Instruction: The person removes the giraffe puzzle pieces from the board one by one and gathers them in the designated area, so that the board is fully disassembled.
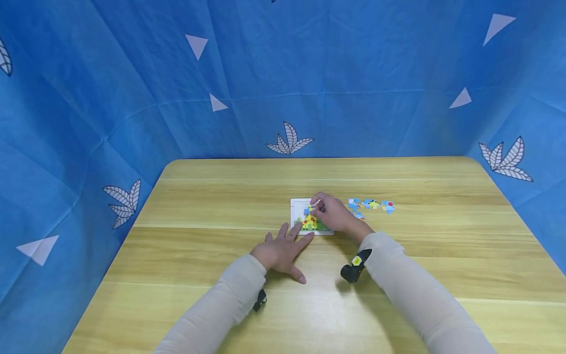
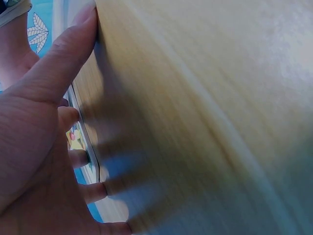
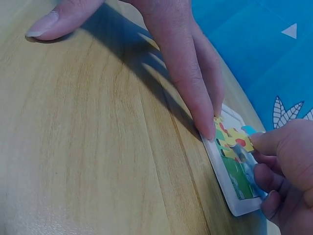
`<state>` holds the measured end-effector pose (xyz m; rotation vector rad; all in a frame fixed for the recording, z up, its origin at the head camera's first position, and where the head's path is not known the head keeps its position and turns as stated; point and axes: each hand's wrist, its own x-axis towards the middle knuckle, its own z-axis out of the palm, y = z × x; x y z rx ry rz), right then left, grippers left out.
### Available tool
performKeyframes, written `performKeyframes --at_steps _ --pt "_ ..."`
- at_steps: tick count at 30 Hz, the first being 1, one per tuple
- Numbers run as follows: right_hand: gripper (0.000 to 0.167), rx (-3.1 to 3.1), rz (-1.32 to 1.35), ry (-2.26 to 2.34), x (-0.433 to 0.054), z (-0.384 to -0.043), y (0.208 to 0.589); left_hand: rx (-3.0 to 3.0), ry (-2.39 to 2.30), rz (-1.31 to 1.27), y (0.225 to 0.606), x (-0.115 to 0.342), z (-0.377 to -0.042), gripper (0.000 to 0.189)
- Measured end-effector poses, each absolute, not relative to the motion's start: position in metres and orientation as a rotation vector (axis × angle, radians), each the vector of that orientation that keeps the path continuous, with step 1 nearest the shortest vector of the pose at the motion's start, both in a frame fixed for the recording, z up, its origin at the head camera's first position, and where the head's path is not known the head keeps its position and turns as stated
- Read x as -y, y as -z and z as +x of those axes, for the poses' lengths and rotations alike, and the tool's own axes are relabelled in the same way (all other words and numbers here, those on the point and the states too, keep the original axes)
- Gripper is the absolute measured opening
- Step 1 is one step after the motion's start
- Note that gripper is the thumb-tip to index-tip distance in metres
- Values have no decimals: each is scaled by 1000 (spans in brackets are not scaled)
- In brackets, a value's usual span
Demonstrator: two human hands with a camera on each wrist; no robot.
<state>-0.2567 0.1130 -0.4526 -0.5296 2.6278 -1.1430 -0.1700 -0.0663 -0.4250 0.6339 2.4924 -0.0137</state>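
A white-framed jigsaw puzzle tray point(image 1: 296, 209) lies on the table, its lower part filled with green, yellow and red-spotted pieces. My right hand point(image 1: 332, 212) is over the tray's right side. Its thumb and fingers pinch a yellow puzzle piece point(image 3: 241, 138) at the picture's surface; how far it is seated I cannot tell. My left hand point(image 1: 282, 251) is spread flat, with fingertips touching the tray's near edge point(image 3: 218, 173) and the thumb on the tabletop. In the left wrist view, the left hand point(image 2: 29, 147) hides most of the tray.
Several loose puzzle pieces point(image 1: 373, 204) in blue, yellow and red lie just right of the tray. The wooden table point(image 1: 212, 196) reaches back to a blue curtain point(image 1: 265, 59) with leaf and triangle prints. Both wrists carry small black cameras point(image 1: 352, 272).
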Motion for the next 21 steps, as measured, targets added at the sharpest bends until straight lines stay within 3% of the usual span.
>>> performKeyframes --at_steps 21 --pt "25 -2725 -469 1231 -150 -248 450 -2495 -8 631 424 66 -169 111"
